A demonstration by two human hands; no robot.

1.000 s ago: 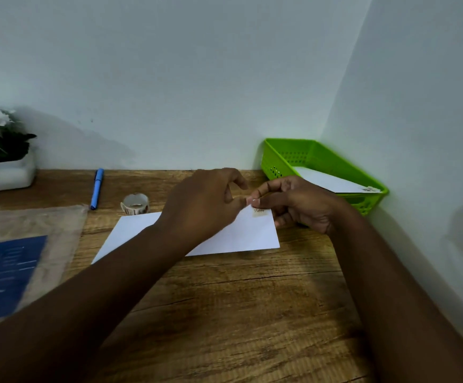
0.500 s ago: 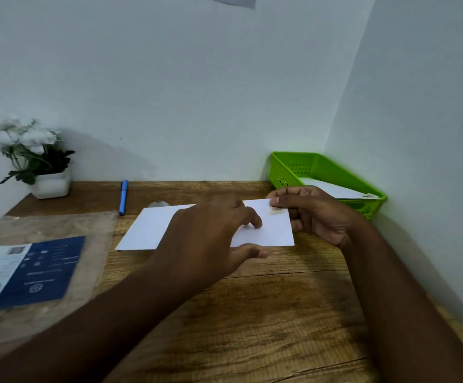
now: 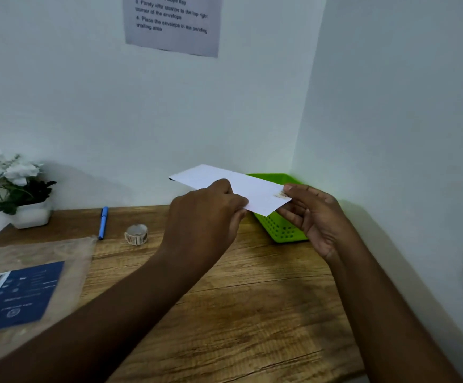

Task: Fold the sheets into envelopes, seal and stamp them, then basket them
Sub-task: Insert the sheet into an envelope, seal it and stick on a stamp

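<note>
Far out to the left of the grip, a white pot of white flowers stands at the back edge of the wooden table, and nearer the camera on that side lies a clear plastic packet with a dark blue printed card inside. Closer in, still left of the hands, a blue pen lies on the wood, and just beside it a small roll of stamps stands on its edge.

The left hand pinches the near long edge of the white envelope, thumb under and fingers curled over the top, closed on the paper. The envelope is held up off the table, tilted, its far left corner high against the wall. At its right end a small brownish stamp sits near the corner. The right hand takes that end, thumb on top beside the stamp and fingers spread beneath, gripping the paper loosely.

Directly under and behind the held right end, the green perforated basket sits in the corner of the table; its inside is hidden by the envelope.

Above the grip, a printed instruction sheet hangs on the wall.
</note>
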